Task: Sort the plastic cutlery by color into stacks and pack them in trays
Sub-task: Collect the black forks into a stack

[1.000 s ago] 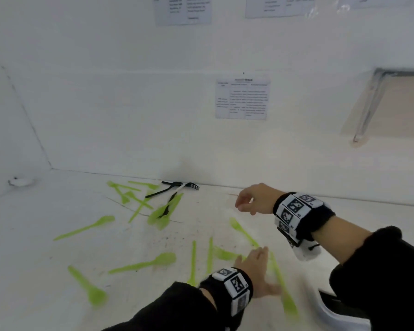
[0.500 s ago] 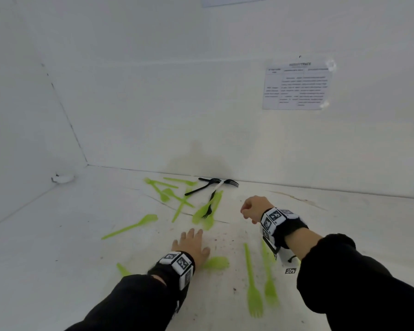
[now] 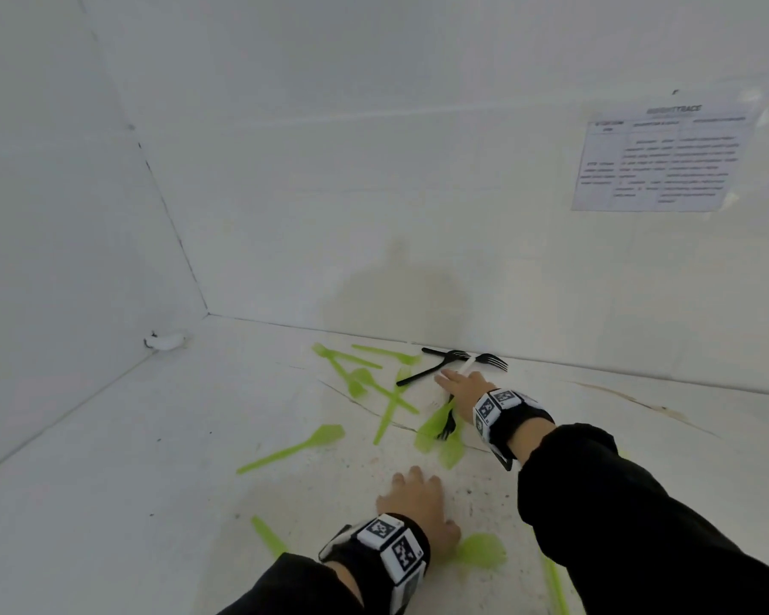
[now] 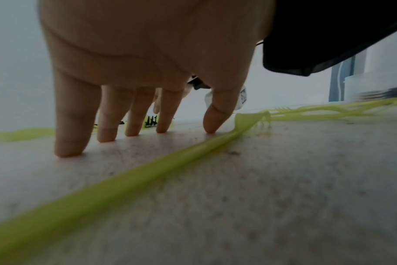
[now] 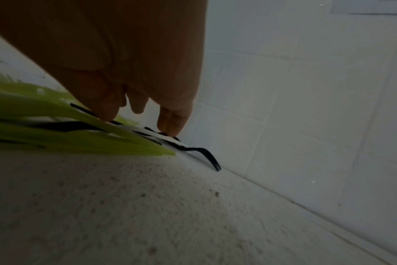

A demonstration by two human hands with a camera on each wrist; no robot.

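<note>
The right hand (image 3: 465,388) has reached to the far wall since half a second ago, when it hung fisted over the middle of the table (image 3: 107,459); its fingertips (image 5: 170,125) now press down on the black forks (image 3: 451,358) tangled with green pieces (image 3: 436,426), probably to draw them out, though I cannot tell whether it grips one. The left hand (image 3: 418,503), fingers straight and spread, holds nothing and presses the table beside a green fork (image 4: 249,120), apparently bracing the reach, much as before. No tray is in view.
</note>
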